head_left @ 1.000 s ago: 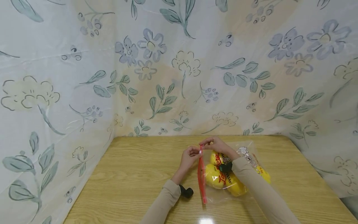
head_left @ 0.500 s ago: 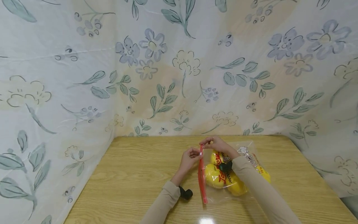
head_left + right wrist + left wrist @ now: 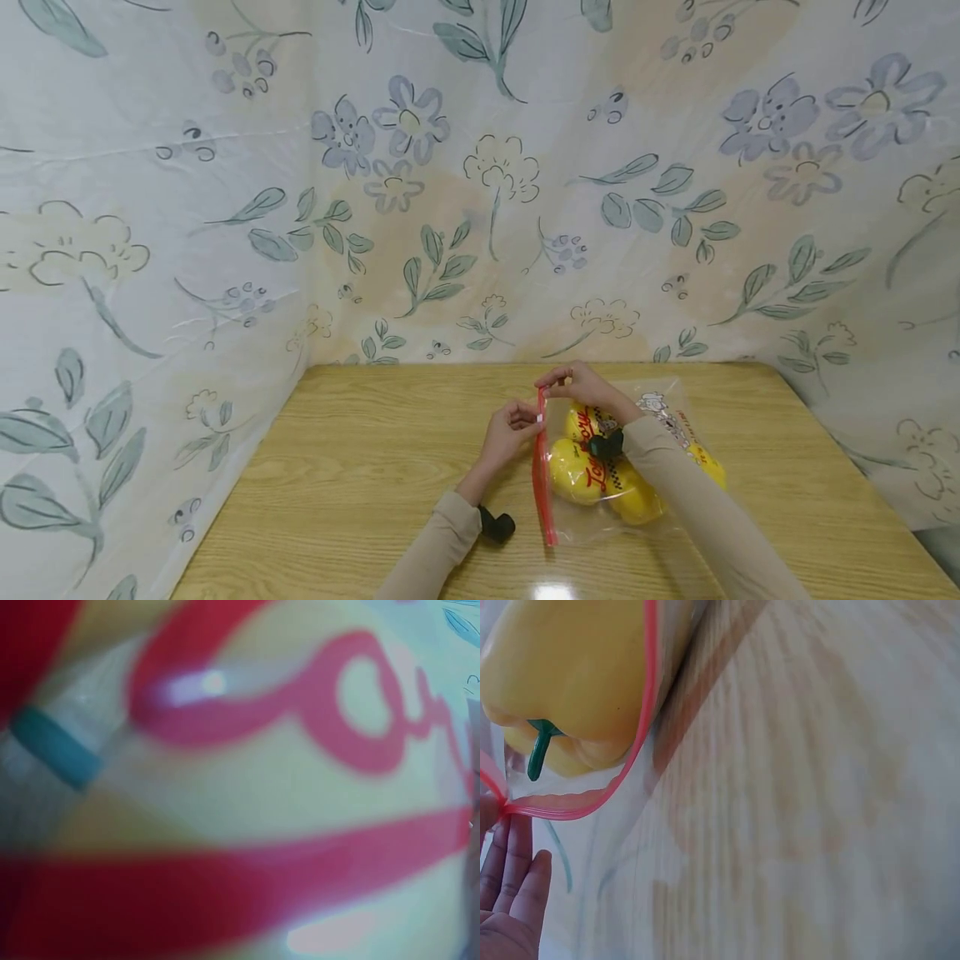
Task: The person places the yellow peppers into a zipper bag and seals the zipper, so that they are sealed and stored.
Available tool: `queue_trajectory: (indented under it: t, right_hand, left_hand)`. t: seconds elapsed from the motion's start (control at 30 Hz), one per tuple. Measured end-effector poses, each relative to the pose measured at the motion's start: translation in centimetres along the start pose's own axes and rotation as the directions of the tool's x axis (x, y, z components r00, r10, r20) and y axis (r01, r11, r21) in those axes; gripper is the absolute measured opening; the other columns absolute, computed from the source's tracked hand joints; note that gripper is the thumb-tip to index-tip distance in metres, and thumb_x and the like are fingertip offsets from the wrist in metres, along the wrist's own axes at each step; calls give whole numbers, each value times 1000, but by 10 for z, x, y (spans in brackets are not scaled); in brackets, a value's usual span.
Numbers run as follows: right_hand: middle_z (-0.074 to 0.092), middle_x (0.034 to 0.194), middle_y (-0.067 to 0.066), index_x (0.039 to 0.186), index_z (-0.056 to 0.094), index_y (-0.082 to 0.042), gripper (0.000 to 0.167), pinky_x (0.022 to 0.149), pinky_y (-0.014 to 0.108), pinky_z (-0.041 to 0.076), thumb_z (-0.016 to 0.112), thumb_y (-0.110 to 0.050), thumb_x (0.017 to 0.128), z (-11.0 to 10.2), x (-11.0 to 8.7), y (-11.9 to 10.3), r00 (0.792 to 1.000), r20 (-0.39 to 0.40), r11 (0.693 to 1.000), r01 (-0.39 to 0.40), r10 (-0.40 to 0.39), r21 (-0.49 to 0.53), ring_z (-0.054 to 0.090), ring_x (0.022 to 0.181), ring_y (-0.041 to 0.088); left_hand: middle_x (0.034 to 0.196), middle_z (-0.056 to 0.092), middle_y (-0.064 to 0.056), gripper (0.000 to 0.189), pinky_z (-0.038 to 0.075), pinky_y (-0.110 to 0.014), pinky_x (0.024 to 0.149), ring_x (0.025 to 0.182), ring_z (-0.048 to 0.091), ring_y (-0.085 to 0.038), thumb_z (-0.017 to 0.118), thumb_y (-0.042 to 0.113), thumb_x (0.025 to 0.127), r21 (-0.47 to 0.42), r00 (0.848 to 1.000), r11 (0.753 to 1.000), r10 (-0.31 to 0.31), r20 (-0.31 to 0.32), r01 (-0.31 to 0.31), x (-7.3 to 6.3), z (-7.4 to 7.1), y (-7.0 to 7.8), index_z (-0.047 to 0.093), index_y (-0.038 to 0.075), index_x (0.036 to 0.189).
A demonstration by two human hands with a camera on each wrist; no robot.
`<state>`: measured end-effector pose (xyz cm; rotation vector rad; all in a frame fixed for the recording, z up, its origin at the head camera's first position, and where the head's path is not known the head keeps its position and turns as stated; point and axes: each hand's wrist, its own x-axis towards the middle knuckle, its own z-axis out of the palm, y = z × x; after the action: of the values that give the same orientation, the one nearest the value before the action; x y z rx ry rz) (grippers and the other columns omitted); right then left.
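Note:
A clear zip bag (image 3: 581, 525) with a red zip strip (image 3: 542, 483) and red printed letters lies on the table. Inside are several yellow bell peppers (image 3: 576, 473); one pepper (image 3: 574, 664) shows its green stem in the left wrist view. My left hand (image 3: 507, 432) pinches the small white slider (image 3: 539, 417) near the strip's far end. At the bag's far corner, my right hand (image 3: 583, 389) pinches the end of the strip. In the left wrist view the strip bows apart beside my left fingers (image 3: 519, 859). The right wrist view holds only blurred print and yellow.
The bag rests on a wooden table (image 3: 360, 467), right of its middle. A flowered cloth (image 3: 495, 275) hangs behind and along both sides. Dark wrist devices sit on both arms, the left one (image 3: 497, 526) close above the table.
My left hand and the white slider have shifted slightly along the red strip toward the near side. My right hand keeps its place at the corner.

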<state>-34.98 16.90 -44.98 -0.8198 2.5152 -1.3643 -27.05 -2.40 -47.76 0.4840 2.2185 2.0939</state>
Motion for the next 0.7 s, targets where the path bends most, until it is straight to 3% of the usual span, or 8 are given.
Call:
queue_trajectory:
  t: [0.33,0.57,0.7]
  right_hand:
    - [70,102,8,104,68,1,25,73,22,44,67,-14,85,-1,0,0,1000,-3,998,10,-10,-60,59,90,15]
    - [68,103,19,104,66,6,21,74,27,44,64,-4,85,-4,-10,-29,999,11,999,32,-32,-43,59,94,30]
    - [67,104,20,105,65,8,22,74,28,45,63,-3,86,-6,-12,-36,999,30,998,37,-36,-51,59,94,31]
  left_hand:
    - [96,63,-31,23,51,-17,70,86,64,-33,67,-1,82,18,1000,1000,-12,15,12,-7,1,6,58,-14,99]
    - [96,63,-32,23,51,-18,70,85,63,-34,67,0,82,37,999,999,-9,33,8,-12,1,8,58,-14,98]
    - [95,63,-32,23,53,-23,73,87,62,-37,67,0,82,51,999,999,-7,50,4,-14,1,8,58,-15,98]
